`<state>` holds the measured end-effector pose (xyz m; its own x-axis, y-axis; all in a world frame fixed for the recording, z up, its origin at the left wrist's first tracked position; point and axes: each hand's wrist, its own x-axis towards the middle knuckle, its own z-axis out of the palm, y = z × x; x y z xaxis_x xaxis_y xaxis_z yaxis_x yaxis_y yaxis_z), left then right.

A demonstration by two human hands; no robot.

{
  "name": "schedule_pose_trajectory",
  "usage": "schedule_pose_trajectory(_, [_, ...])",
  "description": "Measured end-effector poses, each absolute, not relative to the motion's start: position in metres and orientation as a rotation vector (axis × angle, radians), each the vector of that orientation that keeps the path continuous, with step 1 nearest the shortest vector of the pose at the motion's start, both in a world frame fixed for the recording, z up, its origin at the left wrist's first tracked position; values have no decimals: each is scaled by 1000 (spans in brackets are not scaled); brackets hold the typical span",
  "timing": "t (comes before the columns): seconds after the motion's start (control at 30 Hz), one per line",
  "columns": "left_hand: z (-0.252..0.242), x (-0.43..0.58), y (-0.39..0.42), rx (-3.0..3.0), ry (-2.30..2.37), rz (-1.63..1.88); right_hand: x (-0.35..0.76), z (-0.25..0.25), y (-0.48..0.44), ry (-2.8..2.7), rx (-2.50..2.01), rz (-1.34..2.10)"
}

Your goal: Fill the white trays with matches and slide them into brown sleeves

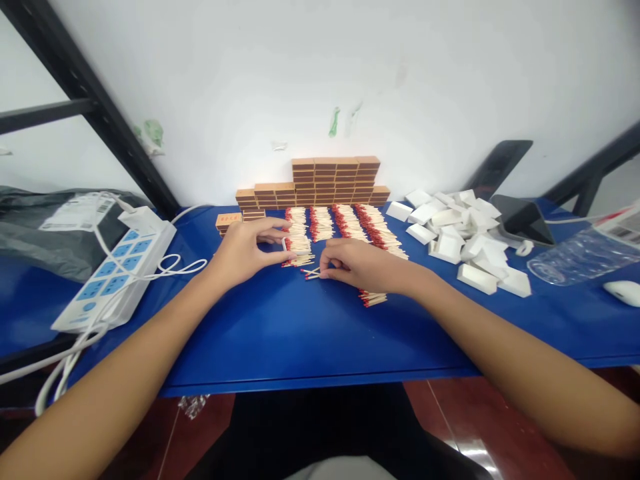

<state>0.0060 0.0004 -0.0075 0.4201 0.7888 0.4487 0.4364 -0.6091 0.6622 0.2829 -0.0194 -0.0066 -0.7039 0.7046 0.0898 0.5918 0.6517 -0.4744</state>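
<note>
My left hand (243,250) grips a small white matchbox tray (286,245) between thumb and fingers. Red-headed matches lie at the tray, though I cannot tell how many are inside it. To its right, my right hand (357,265) pinches a couple of matches (311,273) low over the blue table, their red heads pointing left. Just beyond both hands, several columns of matches (323,223) are laid out with heads to the left. A small group of matches (373,298) lies below my right wrist, partly hidden by it.
Finished-looking matchboxes (335,183) are stacked against the wall, with a few more boxes (229,220) at their left. Loose white trays (463,227) form a pile on the right, near a phone on a stand (523,217) and a plastic bottle (575,257). A power strip (117,267) with cables lies left.
</note>
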Motion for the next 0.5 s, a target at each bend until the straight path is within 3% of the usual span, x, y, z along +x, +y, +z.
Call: schedule_pose_trajectory(0.5, [-8,6,0,2205,1058,1026,268,-15,-26,-2554,-1138,491])
